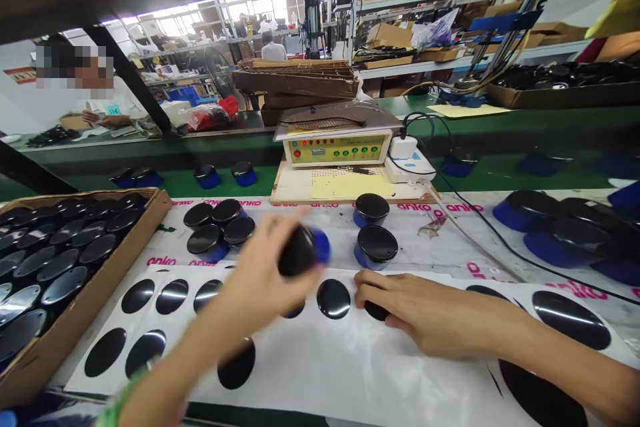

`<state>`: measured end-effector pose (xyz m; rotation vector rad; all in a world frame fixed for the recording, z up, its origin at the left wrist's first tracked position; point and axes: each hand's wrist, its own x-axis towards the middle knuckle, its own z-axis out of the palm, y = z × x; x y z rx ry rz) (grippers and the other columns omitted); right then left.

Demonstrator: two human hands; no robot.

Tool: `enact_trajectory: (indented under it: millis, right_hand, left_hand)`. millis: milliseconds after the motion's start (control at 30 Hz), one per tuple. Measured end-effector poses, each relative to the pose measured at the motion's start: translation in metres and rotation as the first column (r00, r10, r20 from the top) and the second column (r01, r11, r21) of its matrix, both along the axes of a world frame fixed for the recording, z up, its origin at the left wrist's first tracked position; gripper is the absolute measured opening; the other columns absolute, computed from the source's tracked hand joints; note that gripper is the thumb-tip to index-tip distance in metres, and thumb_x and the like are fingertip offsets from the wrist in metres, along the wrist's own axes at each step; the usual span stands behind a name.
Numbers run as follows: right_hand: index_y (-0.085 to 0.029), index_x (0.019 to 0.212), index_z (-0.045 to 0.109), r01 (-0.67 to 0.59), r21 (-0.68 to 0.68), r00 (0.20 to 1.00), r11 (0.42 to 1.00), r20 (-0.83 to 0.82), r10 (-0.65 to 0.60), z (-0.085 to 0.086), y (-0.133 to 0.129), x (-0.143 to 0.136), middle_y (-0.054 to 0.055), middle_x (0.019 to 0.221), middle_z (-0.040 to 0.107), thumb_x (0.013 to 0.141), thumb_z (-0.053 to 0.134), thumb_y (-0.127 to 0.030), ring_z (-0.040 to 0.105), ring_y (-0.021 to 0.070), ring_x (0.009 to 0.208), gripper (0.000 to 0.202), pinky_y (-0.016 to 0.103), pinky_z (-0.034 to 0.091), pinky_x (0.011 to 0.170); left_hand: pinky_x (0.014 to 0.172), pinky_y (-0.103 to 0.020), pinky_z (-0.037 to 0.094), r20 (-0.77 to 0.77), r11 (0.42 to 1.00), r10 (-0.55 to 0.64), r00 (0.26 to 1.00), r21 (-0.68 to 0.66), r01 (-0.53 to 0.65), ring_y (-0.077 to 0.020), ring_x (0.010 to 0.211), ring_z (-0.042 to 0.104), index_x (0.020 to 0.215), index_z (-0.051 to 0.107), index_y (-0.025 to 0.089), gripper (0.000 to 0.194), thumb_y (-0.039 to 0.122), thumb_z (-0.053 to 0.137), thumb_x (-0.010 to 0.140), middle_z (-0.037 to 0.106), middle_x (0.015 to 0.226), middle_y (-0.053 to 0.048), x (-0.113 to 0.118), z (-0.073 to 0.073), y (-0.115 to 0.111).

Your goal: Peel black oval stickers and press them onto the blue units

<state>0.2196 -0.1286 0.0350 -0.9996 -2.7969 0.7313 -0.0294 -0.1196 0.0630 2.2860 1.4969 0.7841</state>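
Note:
My left hand (pixel 265 273), blurred by motion, grips a round blue part with a glossy black top (pixel 299 252), tilted and held above the white sheet (pixel 320 373). On that sheet lie rows of flat, glossy black discs (pixel 333 299). My right hand (pixel 415 307) is closed, its bent fingers at the edge of another black disc (pixel 376 311) that they partly cover. Just behind my right hand stands a blue part with a black top (pixel 376 247), with a second one (pixel 371 209) behind it. Several more (pixel 206 241) are grouped behind my left hand.
A cardboard tray (pixel 107 287) full of black-topped parts is at the left. A control box with buttons (pixel 337 149) stands at the back, its cables running right. More blue parts (pixel 567 240) cluster at the right. A person (pixel 117 103) sits across the green conveyor (pixel 240 143).

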Motion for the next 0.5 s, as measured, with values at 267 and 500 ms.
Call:
enact_trajectory:
  millis: [267,500]
  right_hand:
    - [-0.023,0.099,0.053,-0.191,0.118,0.978,0.975,0.11,0.178,0.002,0.002,-0.001,0.001,0.101,0.057,0.066,0.052,0.006,0.057,0.0172,0.079,0.043,0.026,0.039,0.059]
    - [-0.019,0.091,0.059,-0.24,0.534,0.97,0.811,0.101,0.22,-0.005,-0.023,0.005,0.007,0.092,0.064,0.083,0.037,0.002,0.052,0.0203,0.071,0.032,0.033,0.041,0.061]
  left_hand:
    - [0.098,-0.044,0.047,0.409,0.978,0.197,0.891,-0.15,-0.147,-0.0252,0.12,0.051,0.135,0.036,0.033,0.066,0.019,0.062,0.076,0.048,0.129,-0.006,0.038,-0.095,-0.085]
    - [0.094,-0.044,0.048,0.478,0.915,0.375,0.794,-0.327,-0.236,-0.025,0.108,0.06,0.123,0.044,0.025,0.066,0.019,0.072,0.063,0.06,0.115,-0.006,0.042,-0.083,-0.081]
